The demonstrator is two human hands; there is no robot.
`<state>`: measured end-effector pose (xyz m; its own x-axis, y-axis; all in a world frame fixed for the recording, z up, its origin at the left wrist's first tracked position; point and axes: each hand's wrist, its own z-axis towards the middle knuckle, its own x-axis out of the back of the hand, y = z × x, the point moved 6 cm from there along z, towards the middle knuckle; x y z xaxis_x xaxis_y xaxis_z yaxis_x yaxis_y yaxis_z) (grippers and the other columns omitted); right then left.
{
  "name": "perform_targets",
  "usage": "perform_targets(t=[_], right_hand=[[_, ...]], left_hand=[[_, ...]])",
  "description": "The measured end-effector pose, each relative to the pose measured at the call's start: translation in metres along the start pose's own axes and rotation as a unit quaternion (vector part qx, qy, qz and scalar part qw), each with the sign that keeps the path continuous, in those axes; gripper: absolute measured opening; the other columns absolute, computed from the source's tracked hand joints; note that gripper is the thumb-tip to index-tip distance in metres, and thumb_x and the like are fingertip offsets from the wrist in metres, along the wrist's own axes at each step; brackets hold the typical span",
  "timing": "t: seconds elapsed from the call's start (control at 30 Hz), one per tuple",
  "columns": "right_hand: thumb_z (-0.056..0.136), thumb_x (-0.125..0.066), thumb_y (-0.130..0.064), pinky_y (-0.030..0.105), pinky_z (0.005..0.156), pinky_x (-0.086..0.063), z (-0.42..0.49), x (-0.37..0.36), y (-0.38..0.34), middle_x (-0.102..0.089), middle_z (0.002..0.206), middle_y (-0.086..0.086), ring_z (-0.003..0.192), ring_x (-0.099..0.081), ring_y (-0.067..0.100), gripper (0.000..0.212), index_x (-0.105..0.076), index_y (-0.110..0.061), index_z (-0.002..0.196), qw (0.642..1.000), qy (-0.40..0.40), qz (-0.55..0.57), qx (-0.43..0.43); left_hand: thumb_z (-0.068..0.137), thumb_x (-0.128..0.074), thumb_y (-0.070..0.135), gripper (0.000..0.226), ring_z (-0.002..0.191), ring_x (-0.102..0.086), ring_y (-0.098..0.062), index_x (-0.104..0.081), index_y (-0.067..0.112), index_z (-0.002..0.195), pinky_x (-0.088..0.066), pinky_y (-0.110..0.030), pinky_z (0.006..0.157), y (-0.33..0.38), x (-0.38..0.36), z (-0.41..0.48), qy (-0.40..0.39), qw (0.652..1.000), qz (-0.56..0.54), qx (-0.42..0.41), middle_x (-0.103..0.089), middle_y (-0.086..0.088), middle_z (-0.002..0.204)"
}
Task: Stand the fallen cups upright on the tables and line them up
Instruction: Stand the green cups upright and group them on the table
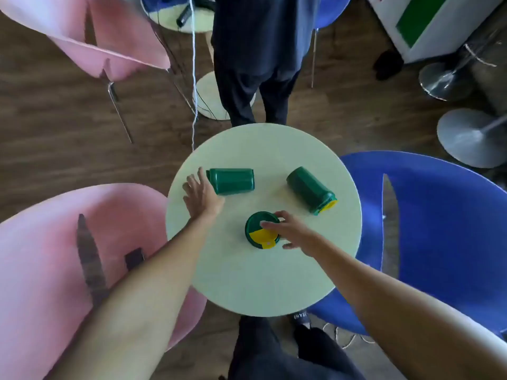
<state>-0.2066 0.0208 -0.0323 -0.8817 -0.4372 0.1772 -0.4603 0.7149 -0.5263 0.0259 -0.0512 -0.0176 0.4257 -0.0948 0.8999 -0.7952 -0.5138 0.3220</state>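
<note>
On the round counter (263, 281) three green cups can be seen, and only one of them has been stood up so far. Two are left lying down, so about a third of the standing-up job looks done, and no line has been made yet.

All around the counter, big chairs are found: a pink chair (49, 270) close on the left and a blue chair (439, 215) close on the right. Another person's legs (255, 86) are seen at the far edge. Little room is left past the rim on those sides, so arms are best kept over the counter.

Much bare space is seen on the near half of the counter, and a line of cups could be made there.

Next, the lying cup on the left (231, 181) is seen near the far left rim. It could roll, and the edge is not far from it. The lying cup on the right (311, 190) is pointed toward the right edge, with its yellow lid end nearest the rim.

The standing cup (259, 229) is set near the middle.

The left hand (201, 194) is spread wide open, just beside the left cup's end, and nothing is held. The right hand (292, 233) is loosely open, with fingertips resting on the standing cup's lid.
</note>
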Motion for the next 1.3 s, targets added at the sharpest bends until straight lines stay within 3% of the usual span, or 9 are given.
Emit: perform_targets(t=[0.13,0.27,0.33,0.53,0.67,0.8,1.0,1.2,1.3], right_hand=[[0.082,-0.076,-0.039,0.039,0.083,-0.059,0.006,-0.018,0.01,-0.062,0.113,0.005,0.086,-0.066,0.023,0.059,-0.049,-0.029,0.133,0.991,-0.015,0.125,-0.046],[0.078,-0.08,-0.032,0.034,0.076,-0.061,0.018,-0.016,0.013,-0.063,0.125,0.01,0.094,-0.068,0.027,0.057,-0.055,-0.029,0.129,0.986,-0.026,0.16,-0.044],[0.072,-0.082,-0.033,0.036,0.083,-0.06,0.023,-0.017,0.018,-0.063,0.127,0.009,0.106,-0.066,0.028,0.06,-0.058,-0.03,0.126,0.984,-0.041,0.169,-0.04],[0.078,-0.08,-0.027,0.039,0.089,-0.058,0.025,-0.018,0.019,-0.064,0.128,0.007,0.116,-0.062,0.027,0.055,-0.057,-0.027,0.128,0.981,-0.038,0.185,-0.03],[0.07,-0.083,-0.037,0.043,0.094,-0.058,0.017,-0.018,0.015,-0.065,0.126,0.004,0.113,-0.064,0.025,0.066,-0.056,-0.029,0.129,0.985,-0.019,0.168,-0.037],[0.067,-0.084,-0.041,0.044,0.09,-0.059,0.013,-0.019,0.014,-0.065,0.122,0.004,0.108,-0.066,0.025,0.068,-0.054,-0.03,0.127,0.985,0.026,0.165,-0.042],[0.076,-0.081,-0.038,0.043,0.09,-0.059,0.007,-0.027,0.018,-0.06,0.124,0.006,0.106,-0.063,0.024,0.065,-0.046,-0.024,0.129,0.976,0.097,0.193,-0.036],[0.076,-0.08,-0.039,0.04,0.076,-0.063,-0.005,-0.034,0.021,-0.059,0.112,0.005,0.088,-0.066,0.018,0.064,-0.046,-0.021,0.127,0.959,0.164,0.229,-0.033],[0.079,-0.078,-0.033,0.042,0.073,-0.064,-0.009,-0.04,0.022,-0.059,0.116,0.008,0.098,-0.067,0.025,0.058,-0.05,-0.021,0.127,0.943,0.177,0.279,-0.034]], left_hand=[[0.072,-0.077,0.01,0.087,0.131,-0.034,-0.035,-0.03,0.02,0.145,-0.044,-0.049,0.097,0.01,-0.005,0.047,-0.034,0.976,0.152,-0.149,-0.03,-0.01,0.149],[0.074,-0.077,0.012,0.084,0.131,-0.035,-0.033,-0.03,0.018,0.143,-0.041,-0.049,0.099,0.01,-0.027,0.069,-0.133,0.942,0.24,-0.196,-0.038,-0.008,0.143],[0.069,-0.082,0.016,0.091,0.132,-0.035,-0.032,-0.029,0.015,0.143,-0.042,-0.049,0.098,0.01,-0.03,0.073,-0.151,0.933,0.247,-0.214,-0.039,-0.008,0.144],[0.056,-0.089,0.034,0.095,0.123,-0.049,-0.033,-0.039,0.011,0.133,-0.046,-0.043,0.097,0.008,-0.022,0.057,-0.207,0.956,0.112,-0.178,-0.045,-0.013,0.133],[0.056,-0.084,0.038,0.087,0.114,-0.053,-0.036,-0.042,0.016,0.129,-0.047,-0.04,0.094,0.016,-0.01,0.026,-0.184,0.97,0.008,-0.161,-0.045,-0.013,0.125],[0.059,-0.081,0.046,0.089,0.114,-0.05,-0.039,-0.038,0.023,0.134,-0.048,-0.042,0.09,0.034,-0.004,0.005,-0.152,0.971,0.043,-0.181,-0.042,-0.014,0.127],[0.063,-0.074,0.067,0.096,0.117,-0.051,-0.041,-0.033,0.025,0.139,-0.047,-0.043,0.09,0.052,-0.009,-0.003,-0.182,0.966,0.067,-0.168,-0.038,-0.014,0.132],[0.076,-0.068,0.061,0.091,0.128,-0.041,-0.038,-0.023,0.032,0.149,-0.042,-0.047,0.101,0.058,-0.016,0.007,-0.226,0.959,-0.009,-0.171,-0.032,-0.014,0.142],[0.087,-0.062,0.05,0.076,0.128,-0.045,-0.036,-0.025,0.034,0.152,-0.04,-0.043,0.104,0.058,-0.018,0.013,-0.25,0.953,-0.064,-0.159,-0.036,-0.015,0.141]])
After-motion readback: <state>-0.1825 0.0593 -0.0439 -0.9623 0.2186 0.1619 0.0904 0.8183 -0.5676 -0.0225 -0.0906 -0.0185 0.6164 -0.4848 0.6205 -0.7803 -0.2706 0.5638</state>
